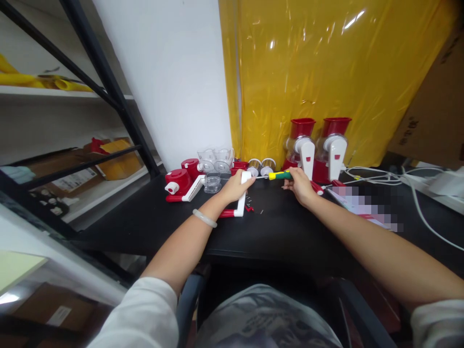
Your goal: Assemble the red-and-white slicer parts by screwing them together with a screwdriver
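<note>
My left hand (235,186) is closed around a white crank handle (239,207), whose red grip points left just above the black table. In my right hand (300,187) is a screwdriver (280,175) with a green and yellow handle. Its shaft points left and its tip meets the upper end of the crank near my left fingers; the exact contact is too small to make out. Small screws and a little red piece (249,209) lie on the table beside the crank. Behind my hands stand two grater drums (268,166) with white rims.
Red grinder bases (178,181) and clear plastic hoppers (213,159) stand at left. Two assembled red and white rotary graters (335,150) are at back right, near white cables (384,175) and a leaflet (362,208). Yellow plastic sheeting (308,72) hangs behind the table (282,237).
</note>
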Demonstrator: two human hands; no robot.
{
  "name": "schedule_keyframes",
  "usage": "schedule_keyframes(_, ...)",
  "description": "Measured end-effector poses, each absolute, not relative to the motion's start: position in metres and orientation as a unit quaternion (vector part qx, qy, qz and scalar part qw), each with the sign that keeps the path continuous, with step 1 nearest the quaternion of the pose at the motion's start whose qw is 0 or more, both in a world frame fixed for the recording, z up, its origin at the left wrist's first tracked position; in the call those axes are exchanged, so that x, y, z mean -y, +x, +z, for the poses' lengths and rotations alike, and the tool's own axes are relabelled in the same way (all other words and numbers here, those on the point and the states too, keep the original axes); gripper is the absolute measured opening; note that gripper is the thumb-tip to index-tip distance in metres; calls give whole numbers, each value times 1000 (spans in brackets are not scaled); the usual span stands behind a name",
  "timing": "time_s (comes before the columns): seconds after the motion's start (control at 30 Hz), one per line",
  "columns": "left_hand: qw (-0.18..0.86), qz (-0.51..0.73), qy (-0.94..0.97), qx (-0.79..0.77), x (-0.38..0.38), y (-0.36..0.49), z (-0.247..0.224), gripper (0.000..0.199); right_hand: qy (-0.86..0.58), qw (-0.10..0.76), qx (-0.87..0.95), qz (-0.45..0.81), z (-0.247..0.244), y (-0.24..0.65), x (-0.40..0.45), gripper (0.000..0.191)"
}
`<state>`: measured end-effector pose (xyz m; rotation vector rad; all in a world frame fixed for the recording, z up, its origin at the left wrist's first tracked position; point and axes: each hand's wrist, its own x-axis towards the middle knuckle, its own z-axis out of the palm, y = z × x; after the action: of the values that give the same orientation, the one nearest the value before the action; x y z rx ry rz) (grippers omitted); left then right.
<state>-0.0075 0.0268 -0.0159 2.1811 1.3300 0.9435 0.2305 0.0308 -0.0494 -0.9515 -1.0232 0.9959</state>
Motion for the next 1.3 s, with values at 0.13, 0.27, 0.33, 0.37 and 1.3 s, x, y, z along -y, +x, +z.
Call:
schedule_keyframes(0.13,213,336,787,-472,-24,-6,-15,43,-416,648,492,406,-54,234,-34,40)
schedule_keyframes(0.27,213,335,786,-474,-23,-6,-14,42,-421,642,526,366,-56,235,-34,44)
schedule_keyframes(0.33,213,339,784,-475,-23,-6,-13,41,-429,641,521,365,-56,235,-33,44)
schedule_keyframes(0.37,213,340,783,-475,-23,-6,-13,41,-431,640,516,373,-56,235,-33,43)
schedule_keyframes(1.3,202,339,784,-479,-25,-6,-14,42,-434,653,501,366,-54,233,-32,39)
